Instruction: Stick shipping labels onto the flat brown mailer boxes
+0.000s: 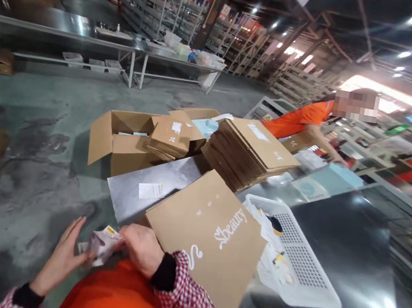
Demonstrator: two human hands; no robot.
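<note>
Right hand [141, 250] fingers [126, 235] clench crumpled packet [102, 244]; left hand [62, 256] open just beside it. Weak pinch could drop it to the floor [23, 169].

A brushed-steel packing table [342, 241] holds a stack of flat brown cardboard mailers [247, 156] far, one printed brown mailer [208, 234] near, and a white plastic mesh basket [292, 254] right.

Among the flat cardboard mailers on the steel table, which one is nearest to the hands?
The single mailer printed "Sbeauty", next to the right hand. It lies by itself with its white lettering up, while the others sit in stacks farther away.
</note>
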